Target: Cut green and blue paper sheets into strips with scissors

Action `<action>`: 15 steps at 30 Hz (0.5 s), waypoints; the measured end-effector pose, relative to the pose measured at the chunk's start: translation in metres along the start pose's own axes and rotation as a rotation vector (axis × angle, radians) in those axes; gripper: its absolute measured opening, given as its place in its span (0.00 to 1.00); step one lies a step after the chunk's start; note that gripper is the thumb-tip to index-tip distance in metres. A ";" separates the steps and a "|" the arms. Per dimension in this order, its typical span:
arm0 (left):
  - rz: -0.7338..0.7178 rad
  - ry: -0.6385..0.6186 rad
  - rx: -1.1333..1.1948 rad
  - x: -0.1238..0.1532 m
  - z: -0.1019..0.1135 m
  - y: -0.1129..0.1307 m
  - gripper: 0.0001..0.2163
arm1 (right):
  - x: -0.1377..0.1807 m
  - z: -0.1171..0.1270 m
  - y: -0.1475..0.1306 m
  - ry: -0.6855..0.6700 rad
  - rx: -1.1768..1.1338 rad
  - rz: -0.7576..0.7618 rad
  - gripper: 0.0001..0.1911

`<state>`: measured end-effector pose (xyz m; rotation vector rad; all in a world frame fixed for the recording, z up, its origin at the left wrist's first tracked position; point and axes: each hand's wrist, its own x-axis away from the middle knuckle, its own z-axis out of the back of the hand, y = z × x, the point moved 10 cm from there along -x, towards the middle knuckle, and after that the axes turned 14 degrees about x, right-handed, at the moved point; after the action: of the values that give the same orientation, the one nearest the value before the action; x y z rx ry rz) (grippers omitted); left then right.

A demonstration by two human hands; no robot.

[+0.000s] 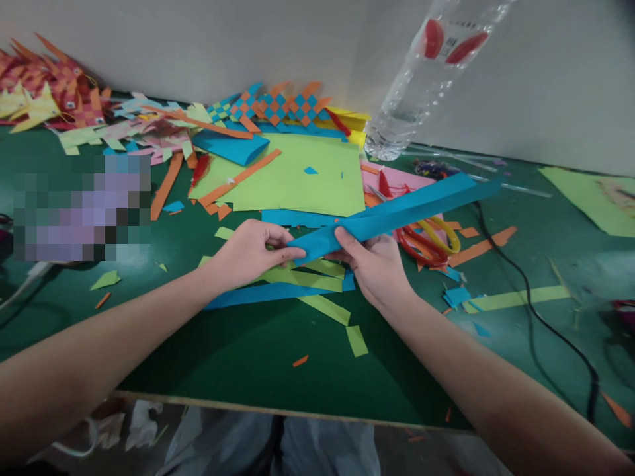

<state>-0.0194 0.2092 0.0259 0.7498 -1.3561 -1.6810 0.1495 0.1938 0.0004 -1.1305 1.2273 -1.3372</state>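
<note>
A long blue paper strip [397, 213], folded lengthwise or doubled, slants up to the right above the table. My left hand [255, 251] pinches its lower left end between thumb and fingers. Farther along, my right hand [374, 264] grips the same strip, thumb on top and fingers beneath. Below the hands lie several green paper strips [325, 307] and another blue strip [268, 294]. Scissors with red and yellow handles [431, 241] rest behind the right hand, partly covered by the held strip.
Green paper sheets [297, 175] lie behind the hands. Woven paper fish [278, 106] line the wall, with more at far left [54, 92]. A clear water bottle [421, 86] leans at back right. A black cable [536, 304] crosses the right side; a blurred-out object [84, 211] sits left.
</note>
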 end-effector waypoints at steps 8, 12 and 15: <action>-0.041 -0.028 -0.009 0.000 -0.002 0.005 0.12 | 0.000 0.001 0.001 0.011 -0.007 -0.015 0.19; -0.042 -0.032 -0.004 0.000 -0.002 0.005 0.12 | 0.000 0.002 0.002 0.019 -0.002 -0.017 0.18; -0.016 -0.033 0.014 0.000 -0.003 0.003 0.10 | 0.000 0.003 0.002 0.037 0.011 -0.026 0.19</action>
<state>-0.0163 0.2080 0.0285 0.7458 -1.3892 -1.7047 0.1529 0.1939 -0.0013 -1.1222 1.2345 -1.3888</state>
